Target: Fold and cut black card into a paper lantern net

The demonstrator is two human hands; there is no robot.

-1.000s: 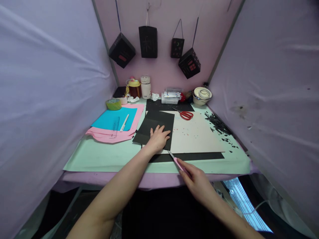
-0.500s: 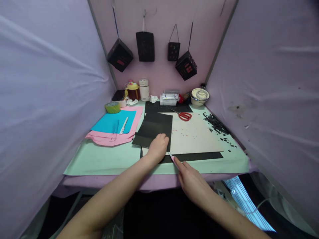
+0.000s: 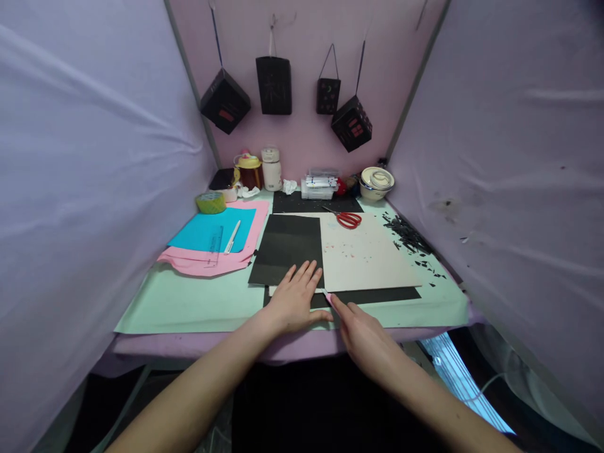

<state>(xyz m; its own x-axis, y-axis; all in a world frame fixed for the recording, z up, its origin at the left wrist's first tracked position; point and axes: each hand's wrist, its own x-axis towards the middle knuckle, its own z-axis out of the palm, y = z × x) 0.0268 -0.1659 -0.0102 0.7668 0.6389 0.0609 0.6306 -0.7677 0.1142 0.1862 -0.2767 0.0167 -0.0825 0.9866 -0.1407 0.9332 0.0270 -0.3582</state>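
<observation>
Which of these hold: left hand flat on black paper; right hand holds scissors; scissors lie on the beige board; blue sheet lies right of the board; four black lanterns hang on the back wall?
1. The left hand lies flat on the black paper. True.
2. The right hand holds scissors. False: it holds a pink knife.
3. The scissors lie on the beige board. True.
4. The blue sheet lies right of the board. False: left, on pink paper.
5. Four black lanterns hang on the back wall. True.

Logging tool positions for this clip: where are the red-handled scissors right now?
In the head view, the red-handled scissors lie at the far edge of the beige board, right of the black paper sheet, beyond both hands.
</observation>
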